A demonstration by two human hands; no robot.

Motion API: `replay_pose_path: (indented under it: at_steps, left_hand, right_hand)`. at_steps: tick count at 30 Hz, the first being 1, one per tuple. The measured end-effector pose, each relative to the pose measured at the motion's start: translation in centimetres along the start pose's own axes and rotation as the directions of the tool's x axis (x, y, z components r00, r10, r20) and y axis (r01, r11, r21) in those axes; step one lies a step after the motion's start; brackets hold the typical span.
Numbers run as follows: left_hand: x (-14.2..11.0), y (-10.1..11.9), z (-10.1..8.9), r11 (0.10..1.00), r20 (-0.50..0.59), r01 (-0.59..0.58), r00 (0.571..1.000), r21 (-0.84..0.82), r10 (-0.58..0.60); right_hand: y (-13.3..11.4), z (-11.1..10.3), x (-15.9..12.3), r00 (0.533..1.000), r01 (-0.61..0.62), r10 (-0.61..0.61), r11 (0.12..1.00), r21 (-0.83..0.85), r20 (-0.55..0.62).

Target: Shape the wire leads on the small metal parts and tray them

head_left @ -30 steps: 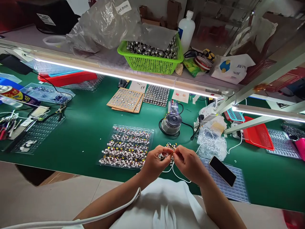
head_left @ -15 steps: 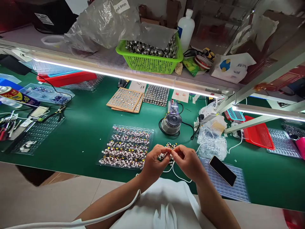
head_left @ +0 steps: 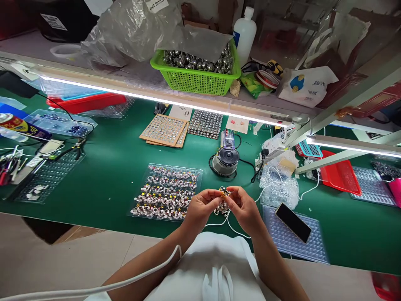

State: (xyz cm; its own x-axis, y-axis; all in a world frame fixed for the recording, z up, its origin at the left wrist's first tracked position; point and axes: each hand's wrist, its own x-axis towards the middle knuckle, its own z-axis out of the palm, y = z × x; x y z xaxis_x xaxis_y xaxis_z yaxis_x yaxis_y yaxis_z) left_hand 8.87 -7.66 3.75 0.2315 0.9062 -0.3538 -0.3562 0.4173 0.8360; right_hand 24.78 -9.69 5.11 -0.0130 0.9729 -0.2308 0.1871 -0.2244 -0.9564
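My left hand (head_left: 200, 207) and my right hand (head_left: 244, 208) meet above the bench, thumbs and forefingers pinched together. Between their tips is a small wired part (head_left: 223, 193) with a yellowish piece on it; its finer detail is too small to see. Just below it lies a pile of similar wired parts (head_left: 221, 209), partly covered by my hands. To the left, a clear plastic tray (head_left: 199, 177) carries rows of small parts with white coiled wires and yellow bits. My left fingers are close to its right edge.
Beyond my hands stands a round grey device (head_left: 226, 161) with a black cord. A phone (head_left: 293, 223) rests on an upside clear tray (head_left: 315, 251) at the right. Overhead, a shelf holds a green basket (head_left: 197, 81) of metal balls. A white cable (head_left: 140, 274) crosses my left forearm.
My fingertips have drawn slightly apart, and a yellowish piece now shows between them. Both hands have shifted a little. The things on the bench stay in place.
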Motion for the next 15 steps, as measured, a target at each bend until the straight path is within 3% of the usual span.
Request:
replay_pose_path:
  at_steps: [4,8,15]
  left_hand:
    - [0.0,0.6,0.2,0.994,0.002,0.016,1.000,-0.112,-0.016]
    - [-0.4,0.9,0.8,0.990,-0.021,-0.007,1.000,-0.140,0.004]
    - [-0.8,0.5,1.1,0.990,-0.034,-0.018,0.999,-0.138,0.013]
  right_hand:
    - [0.7,0.4,-0.5,1.000,0.019,-0.021,0.971,0.236,0.005]
    - [0.9,1.3,-0.7,0.993,0.114,-0.102,0.927,0.357,-0.053]
    - [1.0,2.5,-0.6,0.967,0.209,-0.144,0.919,0.333,-0.209]
